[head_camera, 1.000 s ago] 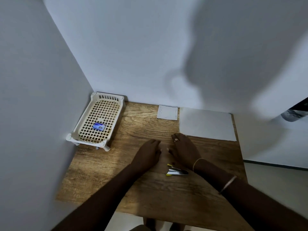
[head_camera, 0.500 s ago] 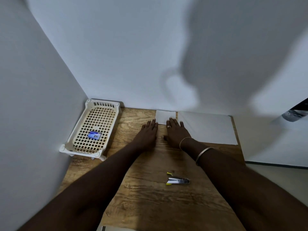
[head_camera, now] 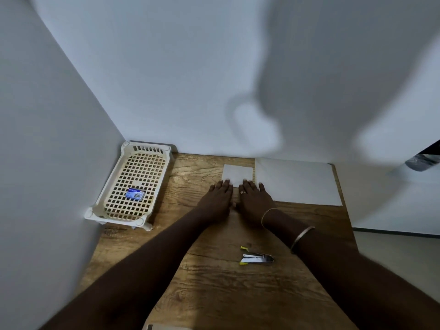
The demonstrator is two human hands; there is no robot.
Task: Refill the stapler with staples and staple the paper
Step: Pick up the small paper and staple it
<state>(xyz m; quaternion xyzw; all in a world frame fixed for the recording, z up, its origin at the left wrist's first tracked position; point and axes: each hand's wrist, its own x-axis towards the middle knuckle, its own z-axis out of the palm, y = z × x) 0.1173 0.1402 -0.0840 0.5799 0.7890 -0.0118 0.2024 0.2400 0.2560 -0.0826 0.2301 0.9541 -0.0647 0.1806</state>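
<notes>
Both hands lie flat, palms down, side by side on the wooden table (head_camera: 214,294). The fingertips of my left hand (head_camera: 217,198) and my right hand (head_camera: 256,201) rest on the near edge of a small white paper (head_camera: 238,172) at the back of the table. Neither hand holds anything. A small silver stapler (head_camera: 258,258) with yellow ends lies open on the table, nearer to me, below my right forearm. A small blue staple box (head_camera: 135,194) sits in a cream lattice tray (head_camera: 114,210) at the back left.
A larger white sheet (head_camera: 297,182) lies at the back right, beside the small paper. White walls close the table on the left and at the back. The table's right edge drops to the floor. A pale object's edge shows at the bottom (head_camera: 164,327).
Both hands moved away from the stapler, forward across the table to the small paper, and now lie flat with fingertips on it. The stapler stayed where it lay.
</notes>
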